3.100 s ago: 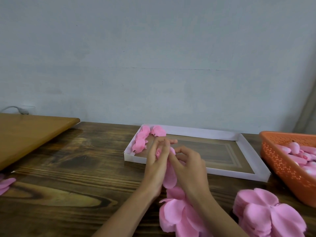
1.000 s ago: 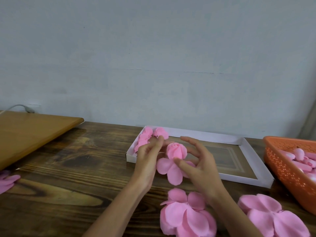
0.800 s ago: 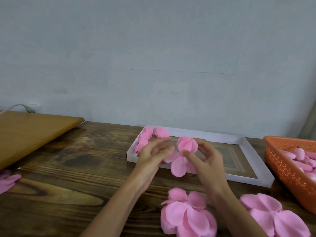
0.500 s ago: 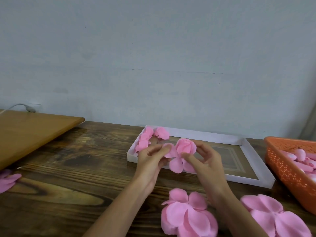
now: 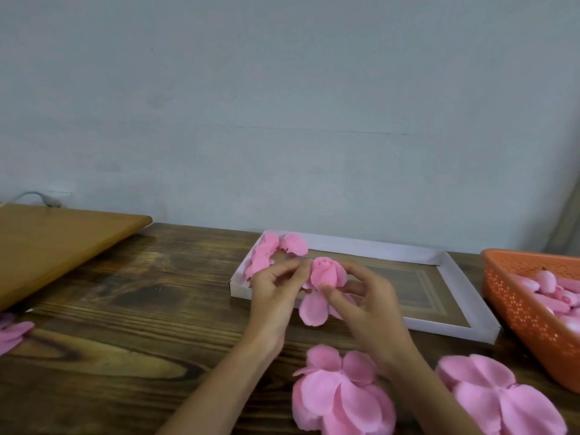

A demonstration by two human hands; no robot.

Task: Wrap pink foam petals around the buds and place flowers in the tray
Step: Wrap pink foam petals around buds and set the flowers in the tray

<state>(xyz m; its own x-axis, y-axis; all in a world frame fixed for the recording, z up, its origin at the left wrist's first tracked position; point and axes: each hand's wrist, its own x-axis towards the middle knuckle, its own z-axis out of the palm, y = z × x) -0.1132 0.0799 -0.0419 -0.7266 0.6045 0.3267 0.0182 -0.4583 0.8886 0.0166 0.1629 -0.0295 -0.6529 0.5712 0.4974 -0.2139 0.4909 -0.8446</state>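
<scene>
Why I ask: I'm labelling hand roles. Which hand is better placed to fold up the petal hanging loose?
Probably the left. The right hand grips the flower, thumb pressed on the wrapped bud, so it is occupied. The left hand sits beside the hanging petal, fingers at the flower's edge.

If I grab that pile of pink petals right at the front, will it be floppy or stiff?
Probably floppy: the petal pile has thin, curling edges, and a like petal droops from the held flower. Likely very light, being foam. It may slide apart, as layers look loosely stacked.
</scene>
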